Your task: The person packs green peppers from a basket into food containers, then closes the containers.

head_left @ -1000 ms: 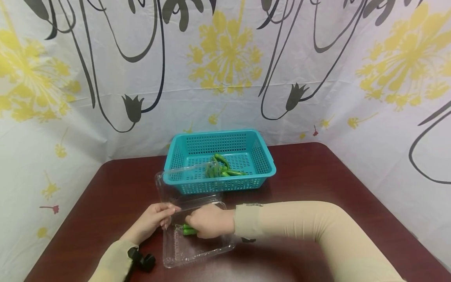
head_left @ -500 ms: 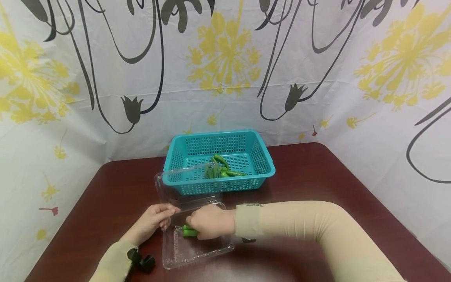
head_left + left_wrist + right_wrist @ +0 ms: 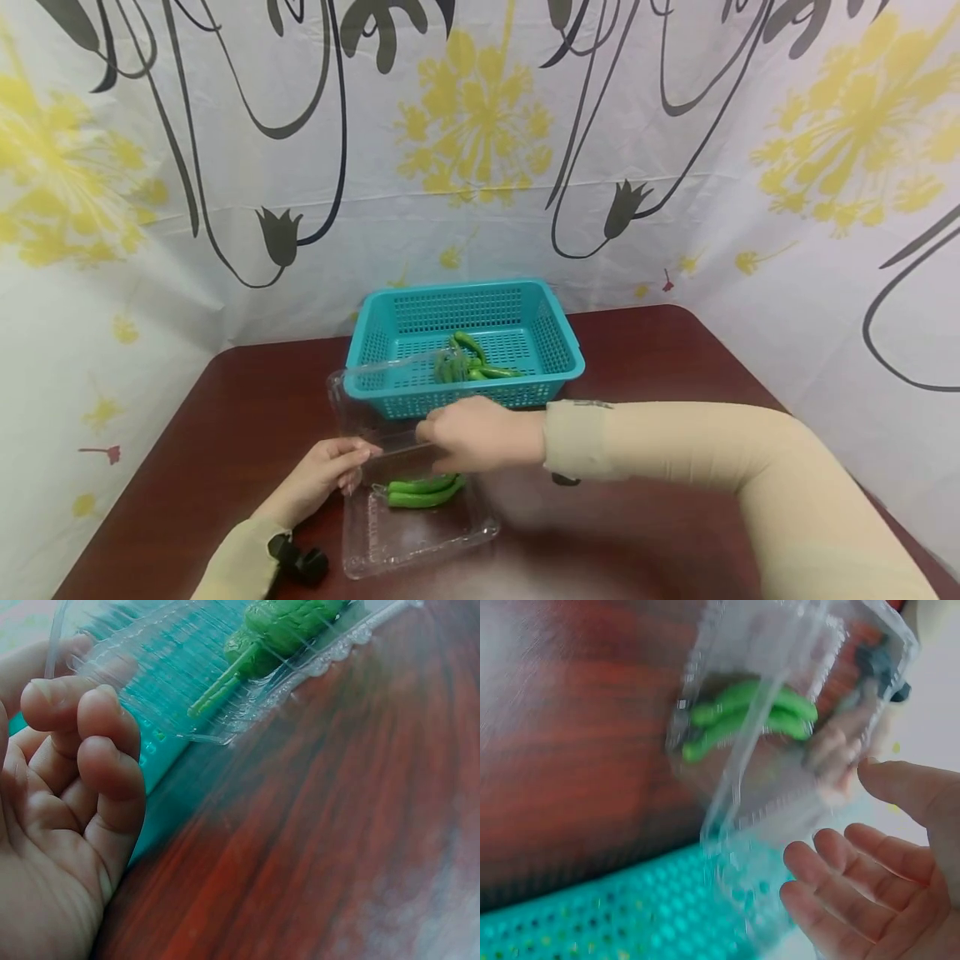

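A clear plastic clamshell box (image 3: pixel 408 543) lies opened on the table, its lid (image 3: pixel 351 412) raised toward the back. Inside, green chili peppers (image 3: pixel 427 500) lie side by side. My left hand (image 3: pixel 328 471) pinches the box's left edge between thumb and fingers; the left wrist view shows the other fingers (image 3: pixel 109 769) curled beside the plastic. My right hand (image 3: pixel 476 435) hovers over the box's back right part and holds nothing. In the right wrist view its fingers (image 3: pixel 855 900) are spread and relaxed, with the thumb overlapping the plastic.
Behind the box stands a turquoise perforated basket (image 3: pixel 457 310) with several green peppers (image 3: pixel 468 343) in it. The lid overlaps the basket's front in the head view. A patterned white sheet (image 3: pixel 480 233) surrounds the dark red table (image 3: pixel 637 367).
My right hand has let go of the peppers, leaving them in the box, and has moved up and to the right toward the basket. The left hand keeps its hold on the box's edge.
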### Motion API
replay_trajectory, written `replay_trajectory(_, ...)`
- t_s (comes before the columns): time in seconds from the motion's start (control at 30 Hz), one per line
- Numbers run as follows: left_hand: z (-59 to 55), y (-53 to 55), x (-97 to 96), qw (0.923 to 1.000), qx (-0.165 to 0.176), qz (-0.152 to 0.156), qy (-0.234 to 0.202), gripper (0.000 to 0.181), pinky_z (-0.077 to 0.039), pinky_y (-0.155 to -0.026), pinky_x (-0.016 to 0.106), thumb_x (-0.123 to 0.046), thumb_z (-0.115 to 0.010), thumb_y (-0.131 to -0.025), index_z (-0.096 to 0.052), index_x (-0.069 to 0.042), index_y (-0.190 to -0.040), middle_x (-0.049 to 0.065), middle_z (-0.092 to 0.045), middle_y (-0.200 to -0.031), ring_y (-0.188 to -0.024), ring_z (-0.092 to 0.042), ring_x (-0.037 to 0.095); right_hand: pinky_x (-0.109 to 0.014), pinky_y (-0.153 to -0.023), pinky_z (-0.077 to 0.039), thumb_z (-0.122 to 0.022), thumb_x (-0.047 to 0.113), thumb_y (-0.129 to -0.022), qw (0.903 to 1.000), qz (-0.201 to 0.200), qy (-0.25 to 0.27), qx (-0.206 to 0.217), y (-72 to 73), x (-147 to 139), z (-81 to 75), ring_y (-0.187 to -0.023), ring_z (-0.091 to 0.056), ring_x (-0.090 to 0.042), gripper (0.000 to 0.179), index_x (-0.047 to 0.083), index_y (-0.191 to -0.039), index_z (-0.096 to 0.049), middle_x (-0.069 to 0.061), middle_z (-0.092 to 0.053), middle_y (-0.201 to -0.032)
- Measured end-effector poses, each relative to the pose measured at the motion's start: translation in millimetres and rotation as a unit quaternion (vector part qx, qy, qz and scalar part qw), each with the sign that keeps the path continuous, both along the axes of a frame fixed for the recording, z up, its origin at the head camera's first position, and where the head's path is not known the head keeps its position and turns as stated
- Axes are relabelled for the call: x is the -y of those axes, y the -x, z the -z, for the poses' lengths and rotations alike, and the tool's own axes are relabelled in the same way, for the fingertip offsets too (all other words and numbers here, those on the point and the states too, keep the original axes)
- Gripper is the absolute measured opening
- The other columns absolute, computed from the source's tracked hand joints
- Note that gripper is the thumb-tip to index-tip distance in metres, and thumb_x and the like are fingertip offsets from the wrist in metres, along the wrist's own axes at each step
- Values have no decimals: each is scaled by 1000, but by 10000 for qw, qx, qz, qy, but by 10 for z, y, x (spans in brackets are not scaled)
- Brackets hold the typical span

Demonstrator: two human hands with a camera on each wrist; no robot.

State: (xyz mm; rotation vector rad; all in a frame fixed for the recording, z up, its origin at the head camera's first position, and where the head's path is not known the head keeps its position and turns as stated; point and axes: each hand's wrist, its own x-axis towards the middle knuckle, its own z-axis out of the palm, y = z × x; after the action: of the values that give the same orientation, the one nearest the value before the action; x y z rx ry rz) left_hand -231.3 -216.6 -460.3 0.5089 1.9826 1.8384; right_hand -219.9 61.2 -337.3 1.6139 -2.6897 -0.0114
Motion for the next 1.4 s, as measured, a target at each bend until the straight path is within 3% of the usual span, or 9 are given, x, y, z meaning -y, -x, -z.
replay_trajectory(0.33,-16,-2,-10,10000,-11,-8,56,34,-46,-55,25,-19,-53,-101,-63,11,-114,-8,-44,-55,-54,-47,6,-25,-60,-48,-69,18,-87,9985,454,293,-99,134,-386,-354,-76,-60,-8,14,14,-100,-71,4,-66,-90)
replay_trajectory(0.5,-22,-22,41,10000,-7,-42,65,33,-46,-55,24,-18,-52,-102,-64,10,-114,-7,-44,-55,-54,-47,6,-26,-59,-43,-67,11,-87,9960,869,163,129,385,-436,-559,-64,-51,-8,8,13,-93,-72,3,-63,-76)
replay_trajectory(0.63,-17,-31,77,10000,-27,-39,34,33,-46,-55,25,-18,-52,-102,-63,11,-115,-7,-44,-56,-55,-47,6,-29,-57,-30,-65,7,-87,9911,1221,86,532,687,-396,-681,-57,-29,-10,11,13,-79,-67,7,-39,-62)
replay_trajectory(0.73,-9,-18,73,10000,-57,-10,34,35,-47,-56,25,-17,-52,-102,-62,13,-115,-7,-44,-56,-55,-47,6,-32,-59,-26,-64,7,-88,9869,1446,-60,716,936,-390,-670,-60,-24,-12,18,15,-73,-60,5,-29,-67)
replay_trajectory(0.83,0,0,50,9999,-99,-7,18,34,-46,-55,24,-17,-53,-101,-62,13,-114,-7,-45,-56,-55,-47,6,-30,-61,-33,-65,9,-88,9826,1644,-243,829,1160,-412,-593,-62,-34,-11,14,17,-76,-65,6,-47,-74)
replay_trajectory(0.93,9,13,28,9998,-152,38,-91,31,-46,-55,23,-15,-54,-100,-63,12,-113,-8,-45,-56,-54,-47,5,-30,-70,-47,-67,12,-88,9760,1829,-517,1064,1336,-442,-505,-78,-54,-12,11,13,-97,-74,-2,-65,-102)
replay_trajectory(1.0,11,21,22,9996,-201,102,-190,29,-45,-54,23,-13,-53,-100,-64,12,-112,-8,-46,-57,-54,-47,5,-33,-79,-51,-69,14,-89,9708,1933,-700,1234,1431,-457,-459,-95,-60,-16,23,11,-112,-72,-6,-63,-121)
replay_trajectory(1.2,13,19,35,9989,-254,146,-352,26,-45,-54,21,-11,-53,-100,-66,9,-110,-8,-48,-58,-55,-47,3,-33,-75,-53,-70,13,-89,9611,2050,-954,1583,1627,-460,-385,-90,-63,-19,29,9,-117,-69,-9,-62,-121)
replay_trajectory(1.4,9,14,56,9990,-264,140,-346,29,-45,-54,21,-11,-52,-100,-62,14,-111,-9,-48,-57,-55,-48,3,-37,-76,-53,-72,13,-88,9482,2303,-1181,1839,1741,-439,-311,-89,-64,-23,30,10,-117,-69,-9,-60,-123)
